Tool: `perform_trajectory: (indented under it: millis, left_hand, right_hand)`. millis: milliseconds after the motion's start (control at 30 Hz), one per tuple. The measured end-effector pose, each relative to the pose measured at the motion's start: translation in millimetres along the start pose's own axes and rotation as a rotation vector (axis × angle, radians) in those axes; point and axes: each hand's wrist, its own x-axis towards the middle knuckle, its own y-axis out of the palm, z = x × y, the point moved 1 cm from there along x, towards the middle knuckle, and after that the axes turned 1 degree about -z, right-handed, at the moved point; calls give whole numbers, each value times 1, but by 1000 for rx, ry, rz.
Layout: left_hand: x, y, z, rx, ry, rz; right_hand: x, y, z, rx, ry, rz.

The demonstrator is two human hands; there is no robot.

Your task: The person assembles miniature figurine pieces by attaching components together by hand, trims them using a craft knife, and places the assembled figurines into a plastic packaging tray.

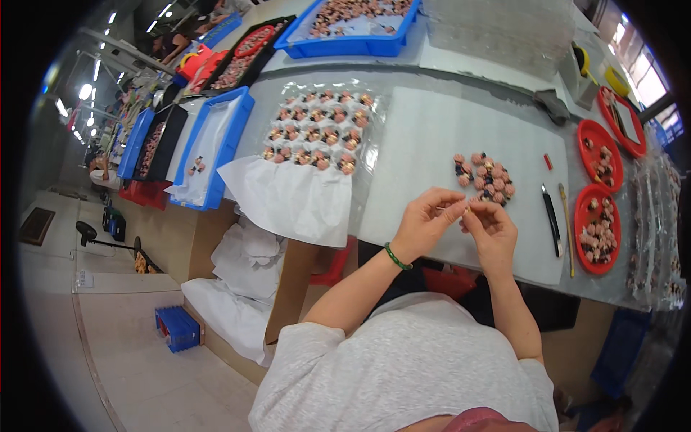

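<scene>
My left hand [430, 222], with a green bead bracelet [394, 257] at its wrist, is closed in a pinch. Fingertip to fingertip with it, my right hand [492, 232] pinches too. Something tiny and pale sits between the fingers, too small to name. Just beyond them, several small pink ribbed ornaments [492, 177] with dark and gold parts lie in a loose pile on the white foam sheet [414, 144]. Right of the pile are a small red piece [548, 161], black tweezers [552, 219] and a thin wooden-handled tool [567, 230].
On the left, a clear blister tray [371, 137] holds rows of ornaments, with white paper [302, 205] over its near part. Blue trays [237, 115] stand farther left and at the back [345, 49]. Red dishes [597, 268] with ornaments line the right side, beside stacked clear trays [651, 237].
</scene>
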Motion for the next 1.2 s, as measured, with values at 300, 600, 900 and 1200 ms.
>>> perform_trajectory:
  millis: [300, 600, 900, 1200]
  left_hand:
    - [2, -3, 0, -172, -171, 52]
    - [-4, -1, 6, -483, -321, 36]
    - [-4, -17, 11, -320, -359, 5]
    - [2, -18, 2, -394, -402, -151]
  right_hand:
    - [-3, -3, 2, -157, -231, 18]
    - [-5, -2, -5, -236, -399, -67]
    - [-12, -7, -5, -606, -534, 175]
    - [28, -10, 6, -1259, -733, 84]
